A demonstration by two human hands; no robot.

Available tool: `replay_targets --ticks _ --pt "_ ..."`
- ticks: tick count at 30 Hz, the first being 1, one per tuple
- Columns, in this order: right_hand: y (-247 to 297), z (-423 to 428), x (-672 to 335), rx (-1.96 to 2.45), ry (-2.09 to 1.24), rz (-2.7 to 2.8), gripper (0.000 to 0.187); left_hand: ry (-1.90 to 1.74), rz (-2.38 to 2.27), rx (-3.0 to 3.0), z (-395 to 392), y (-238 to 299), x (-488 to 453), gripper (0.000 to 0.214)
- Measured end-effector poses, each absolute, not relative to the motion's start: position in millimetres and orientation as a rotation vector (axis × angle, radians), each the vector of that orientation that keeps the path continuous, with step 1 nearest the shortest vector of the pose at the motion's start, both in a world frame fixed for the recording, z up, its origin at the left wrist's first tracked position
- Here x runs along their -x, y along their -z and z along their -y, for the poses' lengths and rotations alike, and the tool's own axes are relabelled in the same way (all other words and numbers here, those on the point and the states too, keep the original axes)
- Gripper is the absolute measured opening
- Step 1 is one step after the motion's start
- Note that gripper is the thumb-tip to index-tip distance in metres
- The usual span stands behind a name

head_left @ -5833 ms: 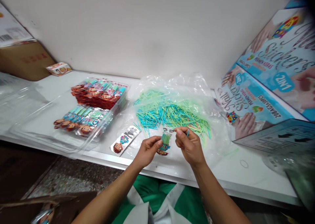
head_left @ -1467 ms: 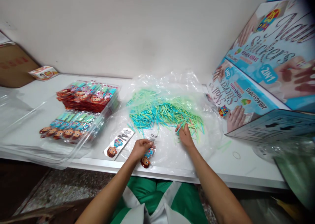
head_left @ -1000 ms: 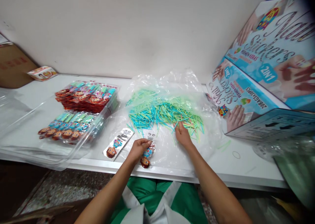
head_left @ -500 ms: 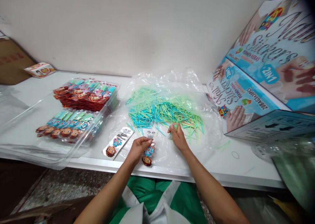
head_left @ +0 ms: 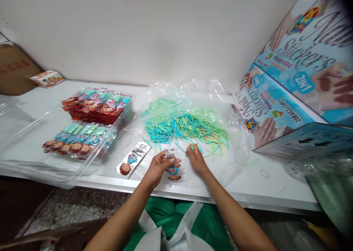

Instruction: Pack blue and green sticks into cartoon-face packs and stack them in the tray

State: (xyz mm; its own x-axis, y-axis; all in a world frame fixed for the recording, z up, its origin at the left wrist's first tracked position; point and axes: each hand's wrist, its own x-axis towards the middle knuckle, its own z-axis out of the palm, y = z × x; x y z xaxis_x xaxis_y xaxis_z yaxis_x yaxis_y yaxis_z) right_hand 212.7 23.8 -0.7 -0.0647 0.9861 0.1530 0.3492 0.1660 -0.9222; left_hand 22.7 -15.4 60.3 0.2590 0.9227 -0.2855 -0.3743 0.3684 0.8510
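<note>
My left hand (head_left: 160,166) pinches a small clear printed bag (head_left: 173,171) with a cartoon figure on it, held a little above the table's front edge. To its right, my right hand (head_left: 196,158) is closed, with a bit of green showing at its fingertips, likely thin sticks from the pile. Just beyond both hands lies a loose pile of thin blue and green sticks (head_left: 179,127) on a clear plastic sheet (head_left: 234,162). Left of my left hand, a flat printed packet (head_left: 133,159) with the same cartoon figure rests on the table.
A clear plastic tray (head_left: 82,170) at left holds filled packets (head_left: 73,142) and a taller red-edged stack (head_left: 93,105). Large blue boxes (head_left: 275,107) stand at right. A rubber band (head_left: 264,173) lies near the front edge; a cardboard box (head_left: 16,69) is far left.
My left hand has lifted and tilted the small bag, moving it slightly right. My right hand has drawn back from the stick pile towards the bag.
</note>
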Motion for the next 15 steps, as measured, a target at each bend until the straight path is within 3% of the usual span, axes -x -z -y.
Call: replay_targets --ticks 15 --pt "-12 -22 -213 1.391 -0.918 1.663 0.024 -0.943 -0.96 -0.734 14 -59 -24 0.036"
